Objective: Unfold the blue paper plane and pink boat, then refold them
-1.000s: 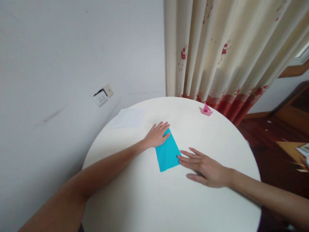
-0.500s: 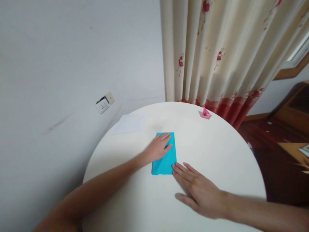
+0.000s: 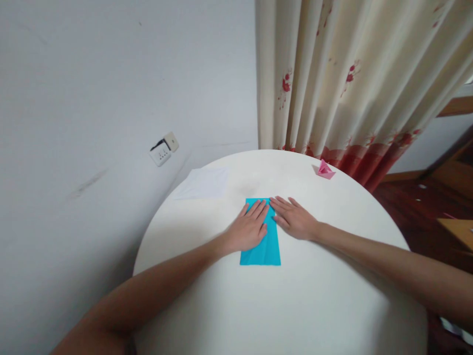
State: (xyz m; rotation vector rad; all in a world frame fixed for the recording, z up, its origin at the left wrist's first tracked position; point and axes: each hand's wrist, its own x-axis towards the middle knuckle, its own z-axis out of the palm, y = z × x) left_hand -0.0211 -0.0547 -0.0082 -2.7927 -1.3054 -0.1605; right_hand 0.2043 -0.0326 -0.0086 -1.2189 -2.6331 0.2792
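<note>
A folded sheet of blue paper lies flat on the round white table, its long sides running away from me. My left hand rests palm down on it with fingers stretched out, covering much of its left and middle. At the far right corner of the paper, my right hand lies flat, its fingertips on the right edge and its fingers extended. Neither hand grips anything.
A pink folded-paper piece stands near the table's far right rim. White paper lies at the far left. Behind are a wall with a socket and a long patterned curtain. A wooden surface shows at right.
My right hand has slid from the near right corner of the blue paper up to its far right corner. My left hand stays flat on the paper. The view has shifted slightly.
</note>
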